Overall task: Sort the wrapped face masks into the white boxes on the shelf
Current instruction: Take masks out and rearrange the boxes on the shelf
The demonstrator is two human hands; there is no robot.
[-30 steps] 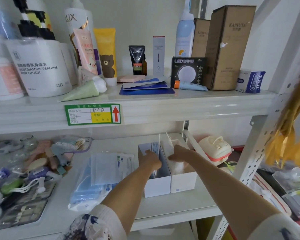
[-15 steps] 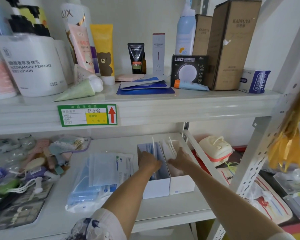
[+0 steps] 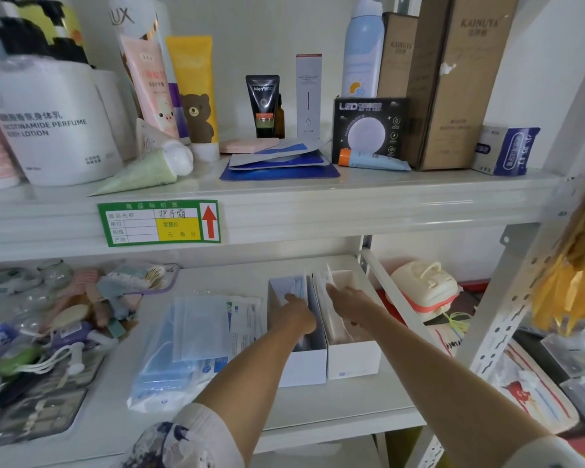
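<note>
Two white boxes stand side by side on the lower shelf. My left hand (image 3: 299,314) reaches into the left box (image 3: 301,366), its fingers stretched forward against blue wrapped masks (image 3: 298,285) that stand upright inside. In the right box (image 3: 353,361), the straight fingers of my right hand (image 3: 350,300) touch white wrapped masks (image 3: 325,282) leaning at the back. My fingertips are partly hidden by the box walls. A loose pile of wrapped blue masks (image 3: 183,342) lies on the shelf to the left of the boxes.
Combs, brushes and small toiletries (image 3: 48,332) crowd the left end of the lower shelf. The upper shelf (image 3: 318,211) holds lotion bottles, tubes and brown cartons. A white slanted shelf post (image 3: 520,298) stands at the right, with a cream container (image 3: 423,288) behind it.
Both hands stay inside the boxes. My left fingers have stretched forward over the blue masks, and the view has shifted slightly.
</note>
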